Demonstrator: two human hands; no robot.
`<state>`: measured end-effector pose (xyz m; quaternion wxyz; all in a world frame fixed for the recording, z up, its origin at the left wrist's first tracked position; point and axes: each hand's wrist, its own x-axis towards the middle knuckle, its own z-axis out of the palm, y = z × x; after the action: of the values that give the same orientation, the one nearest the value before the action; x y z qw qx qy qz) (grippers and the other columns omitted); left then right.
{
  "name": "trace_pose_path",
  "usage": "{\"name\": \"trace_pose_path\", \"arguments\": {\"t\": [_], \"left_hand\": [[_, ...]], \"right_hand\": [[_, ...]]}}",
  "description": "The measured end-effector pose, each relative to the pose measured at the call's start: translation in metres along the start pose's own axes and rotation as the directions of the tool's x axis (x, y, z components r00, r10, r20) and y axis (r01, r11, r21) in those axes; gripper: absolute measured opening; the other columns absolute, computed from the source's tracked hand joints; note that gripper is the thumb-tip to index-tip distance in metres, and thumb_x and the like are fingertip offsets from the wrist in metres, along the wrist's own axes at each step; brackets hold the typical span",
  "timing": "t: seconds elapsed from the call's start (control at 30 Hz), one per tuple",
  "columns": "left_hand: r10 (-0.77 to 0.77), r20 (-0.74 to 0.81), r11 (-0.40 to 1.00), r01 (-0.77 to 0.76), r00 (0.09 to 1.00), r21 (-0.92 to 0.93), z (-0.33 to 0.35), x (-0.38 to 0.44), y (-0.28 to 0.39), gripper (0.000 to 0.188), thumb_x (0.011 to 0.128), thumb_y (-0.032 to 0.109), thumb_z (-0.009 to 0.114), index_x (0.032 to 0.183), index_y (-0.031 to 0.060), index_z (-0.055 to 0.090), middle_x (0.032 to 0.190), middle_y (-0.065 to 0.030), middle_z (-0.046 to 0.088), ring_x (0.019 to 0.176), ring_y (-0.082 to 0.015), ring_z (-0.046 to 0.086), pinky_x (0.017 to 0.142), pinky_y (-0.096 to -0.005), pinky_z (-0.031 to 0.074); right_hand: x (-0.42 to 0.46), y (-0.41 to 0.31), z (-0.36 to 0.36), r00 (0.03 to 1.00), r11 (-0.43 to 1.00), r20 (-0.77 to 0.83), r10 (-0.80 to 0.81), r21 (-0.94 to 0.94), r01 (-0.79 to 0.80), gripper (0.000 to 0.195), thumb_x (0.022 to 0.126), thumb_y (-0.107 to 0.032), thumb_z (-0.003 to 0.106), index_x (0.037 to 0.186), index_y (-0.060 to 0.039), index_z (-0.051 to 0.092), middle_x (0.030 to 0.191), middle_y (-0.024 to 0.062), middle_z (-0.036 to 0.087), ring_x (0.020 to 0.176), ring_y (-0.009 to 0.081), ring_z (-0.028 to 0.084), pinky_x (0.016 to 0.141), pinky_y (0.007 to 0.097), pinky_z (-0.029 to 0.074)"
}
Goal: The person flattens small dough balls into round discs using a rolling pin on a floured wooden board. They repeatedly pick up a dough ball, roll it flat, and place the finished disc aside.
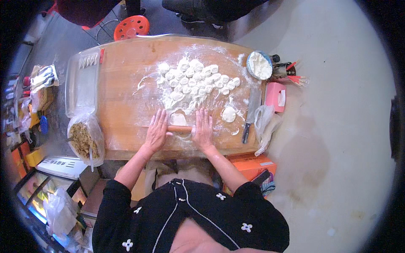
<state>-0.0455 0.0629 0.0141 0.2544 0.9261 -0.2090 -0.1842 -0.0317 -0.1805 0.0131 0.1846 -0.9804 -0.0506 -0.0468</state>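
Both palms lie flat across a thin wooden rolling pin (179,128), fingers stretched out away from me. My left hand (157,129) covers the pin's left part and my right hand (202,128) its right part; neither curls around it. Just beyond the pin, between my hands, a flattened dough round (178,119) lies on the floury wooden board (126,95). To the right of my right hand rests a rolled dough wrapper (228,114). Farther back, many small floured dough pieces (196,77) are heaped together. Dusty flour coats my fingers.
A cleaver (251,110), a plastic bag (265,123) and a pink tissue box (274,97) line the right edge. A flour bowl (259,65) stands back right. At left are a clear tray (80,91) with several dumplings and a bagged bowl of filling (83,139).
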Motion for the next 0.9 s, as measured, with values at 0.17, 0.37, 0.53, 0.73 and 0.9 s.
{"name": "trace_pose_path", "arguments": {"t": [0.17,0.37,0.53,0.73,0.9], "left_hand": [[-0.033,-0.439,0.990,0.090,0.898,0.109,-0.018,0.076,-0.013,0.081,0.100,0.043,0.055,0.155,-0.0108,0.029,0.164,-0.0310,0.027,0.156,-0.0439,0.019,0.127,-0.0574,0.016],[-0.056,-0.293,0.961,0.131,0.954,0.243,0.012,0.035,-0.015,0.075,0.103,0.036,0.050,0.155,-0.0130,0.027,0.166,-0.0319,0.020,0.155,-0.0457,0.018,0.127,-0.0565,0.013],[0.028,-0.274,0.995,0.001,0.961,0.103,0.006,0.021,0.001,0.081,0.095,0.021,0.063,0.160,-0.0044,0.023,0.168,-0.0217,0.024,0.156,-0.0406,0.021,0.127,-0.0572,0.017],[0.061,-0.397,0.993,-0.097,0.916,-0.072,0.039,-0.051,0.023,0.028,0.086,0.001,0.060,0.113,0.0049,0.064,0.157,-0.0219,0.046,0.149,-0.0415,0.039,0.121,-0.0559,0.032],[0.012,-0.358,0.990,-0.063,0.934,-0.130,0.036,-0.058,0.024,0.016,0.088,0.000,0.061,0.104,0.0030,0.062,0.156,-0.0245,0.046,0.148,-0.0445,0.039,0.119,-0.0539,0.035]], "right_hand": [[0.055,0.006,0.000,0.983,0.988,-0.113,0.142,0.078,-0.134,0.067,0.100,-0.018,0.045,0.159,0.0051,0.024,0.169,0.0253,0.017,0.157,0.0422,0.016,0.127,0.0557,0.014],[-0.012,-0.006,-0.009,0.993,0.995,0.088,0.083,0.055,-0.089,0.071,0.098,-0.023,0.052,0.159,0.0025,0.026,0.167,0.0286,0.020,0.157,0.0450,0.016,0.127,0.0558,0.015],[-0.015,0.008,-0.001,0.996,1.000,0.087,0.013,0.016,-0.014,0.070,0.099,-0.020,0.054,0.160,0.0002,0.026,0.169,0.0202,0.023,0.157,0.0398,0.017,0.128,0.0522,0.016],[0.004,-0.050,-0.004,0.978,0.946,0.162,0.128,0.277,-0.170,0.028,0.094,-0.013,0.062,0.120,-0.0047,0.059,0.128,0.0184,0.055,0.127,0.0359,0.048,0.109,0.0496,0.038],[-0.028,-0.034,-0.001,0.942,0.820,0.217,0.256,0.467,-0.331,0.006,0.092,-0.007,0.062,0.095,-0.0021,0.059,0.101,0.0172,0.060,0.101,0.0376,0.058,0.090,0.0484,0.047]]}}
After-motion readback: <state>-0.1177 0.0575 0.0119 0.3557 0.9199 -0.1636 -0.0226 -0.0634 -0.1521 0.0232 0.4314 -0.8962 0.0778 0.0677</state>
